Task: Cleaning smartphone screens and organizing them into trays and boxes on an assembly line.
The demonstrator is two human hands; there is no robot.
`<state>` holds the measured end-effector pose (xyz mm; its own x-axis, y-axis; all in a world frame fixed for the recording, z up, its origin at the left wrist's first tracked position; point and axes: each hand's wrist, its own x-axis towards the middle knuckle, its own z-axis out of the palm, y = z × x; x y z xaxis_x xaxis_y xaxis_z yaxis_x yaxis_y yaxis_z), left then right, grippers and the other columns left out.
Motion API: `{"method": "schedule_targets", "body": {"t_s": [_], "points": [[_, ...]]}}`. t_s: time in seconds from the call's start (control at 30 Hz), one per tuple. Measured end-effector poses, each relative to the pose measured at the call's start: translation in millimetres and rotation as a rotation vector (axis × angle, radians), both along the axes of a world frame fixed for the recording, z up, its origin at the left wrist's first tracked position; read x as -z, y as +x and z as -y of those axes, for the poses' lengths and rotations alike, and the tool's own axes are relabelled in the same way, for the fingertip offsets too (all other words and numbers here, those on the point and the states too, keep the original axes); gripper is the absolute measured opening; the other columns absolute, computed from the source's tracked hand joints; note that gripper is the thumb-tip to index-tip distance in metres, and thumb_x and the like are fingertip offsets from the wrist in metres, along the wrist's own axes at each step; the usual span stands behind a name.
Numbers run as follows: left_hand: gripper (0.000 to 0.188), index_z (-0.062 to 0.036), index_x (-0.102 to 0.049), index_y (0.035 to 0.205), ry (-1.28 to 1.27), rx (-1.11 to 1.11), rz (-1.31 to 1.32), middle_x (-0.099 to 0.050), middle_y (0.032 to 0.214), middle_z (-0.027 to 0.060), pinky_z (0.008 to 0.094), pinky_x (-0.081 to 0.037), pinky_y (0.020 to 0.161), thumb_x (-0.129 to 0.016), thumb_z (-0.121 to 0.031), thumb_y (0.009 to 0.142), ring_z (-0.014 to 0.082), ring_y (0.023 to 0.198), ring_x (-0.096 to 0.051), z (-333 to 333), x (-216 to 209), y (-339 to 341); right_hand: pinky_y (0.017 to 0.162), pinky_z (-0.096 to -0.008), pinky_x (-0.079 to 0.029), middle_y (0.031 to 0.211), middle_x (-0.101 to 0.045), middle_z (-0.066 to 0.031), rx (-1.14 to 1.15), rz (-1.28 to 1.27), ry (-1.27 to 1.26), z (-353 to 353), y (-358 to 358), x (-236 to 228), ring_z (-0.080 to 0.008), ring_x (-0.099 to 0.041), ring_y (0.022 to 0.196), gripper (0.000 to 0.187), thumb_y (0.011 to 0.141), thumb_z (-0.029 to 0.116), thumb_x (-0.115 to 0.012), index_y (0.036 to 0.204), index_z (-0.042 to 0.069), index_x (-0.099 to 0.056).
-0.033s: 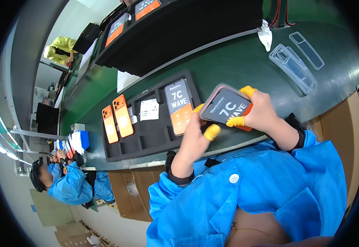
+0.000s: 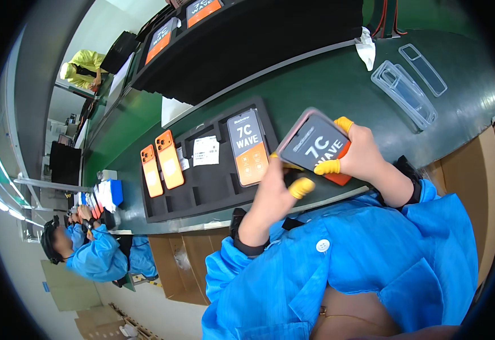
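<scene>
The right hand [image 2: 364, 152] has its grip closed on a smartphone [image 2: 315, 144], holding it by the right-hand edge, with the thumb on the front and a finger at the upper corner. The smartphone is tilted above the counter [image 2: 338, 79], just beside the right end of a black foam tray [image 2: 203, 194]; its dark-and-orange front faces up, and the orange end points toward the person. The left hand [image 2: 270, 192] is at the opposite edge, its fingers partly hidden beneath the smartphone and its thumb spread away from it; whether that grip bears on the smartphone cannot be told. Yellow finger cots [image 2: 328, 166] cover fingertips on both hands.

In the tray, a second smartphone [image 2: 246, 147] lies face up in the right-hand part, a white label [image 2: 206, 151] lies near the middle, and two orange phones [image 2: 171, 167] lie camera side up at the left. Clear phone cases [image 2: 404, 96] lie on the counter at the right. Beyond the tray stands a black tray stack [image 2: 276, 48]; at the left, a co-worker [image 2: 97, 258] wears blue.
</scene>
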<state>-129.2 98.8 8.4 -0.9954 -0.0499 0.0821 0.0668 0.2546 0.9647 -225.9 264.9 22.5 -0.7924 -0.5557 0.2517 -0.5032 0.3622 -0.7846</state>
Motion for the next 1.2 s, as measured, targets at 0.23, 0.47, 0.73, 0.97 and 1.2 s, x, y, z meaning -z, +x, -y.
{"method": "schedule_targets", "body": {"t_s": [0.23,0.47,0.73,0.97,1.2], "points": [[0.041,0.0017,-0.048,0.093,-0.369,0.311,0.132,-0.054,0.079,0.0212,0.04,-0.044,0.066,-0.061,-0.032,0.073,0.0361,0.073,-0.054,-34,-5,2,0.071,-0.0231,-0.044,0.087,-0.055,-0.0025,-0.168,0.801,-0.687,15,-5,22,-0.0096,-0.053,0.079,0.063,0.051,0.028,-0.081,0.097,0.002,-0.047],[0.022,0.0039,-0.051,0.085,-0.385,0.09,0.214,-0.061,0.069,0.0145,0.0324,-0.047,0.058,-0.057,-0.016,0.076,0.0286,0.065,-0.06,-32,-1,0,0.07,-0.0218,-0.045,0.086,-0.056,-0.0013,-0.11,0.766,-0.809,21,-5,25,-0.0086,-0.055,0.075,0.061,0.052,0.027,-0.08,0.098,0.004,-0.047],[0.023,0.0012,-0.044,0.076,-0.249,-0.015,0.154,-0.051,0.064,0.0172,0.0401,-0.039,0.053,-0.061,-0.014,0.07,0.0358,0.06,-0.051,-28,4,-1,0.069,-0.0234,-0.046,0.084,-0.058,-0.0035,-0.025,0.828,-0.839,22,-5,30,-0.0096,-0.055,0.075,0.047,0.059,0.019,-0.077,0.093,0.003,-0.05],[0.02,-0.0001,-0.044,0.067,-0.477,-0.234,-0.167,-0.048,0.058,0.0143,0.038,-0.038,0.048,-0.062,-0.008,0.066,0.032,0.054,-0.049,-29,17,-7,0.067,-0.023,-0.045,0.083,-0.057,-0.0025,-0.066,0.686,-0.733,24,-9,29,-0.0094,-0.054,0.075,0.045,0.059,0.021,-0.076,0.093,0.003,-0.053],[0.022,0.0017,-0.047,0.076,-0.275,-0.009,0.12,-0.057,0.065,0.0151,0.0364,-0.043,0.053,-0.061,-0.015,0.073,0.0303,0.062,-0.057,-34,24,-17,0.069,-0.0237,-0.046,0.084,-0.058,-0.0038,0.024,0.766,-0.895,13,-13,32,-0.0094,-0.055,0.076,0.04,0.062,0.019,-0.074,0.092,0.003,-0.053]]}}
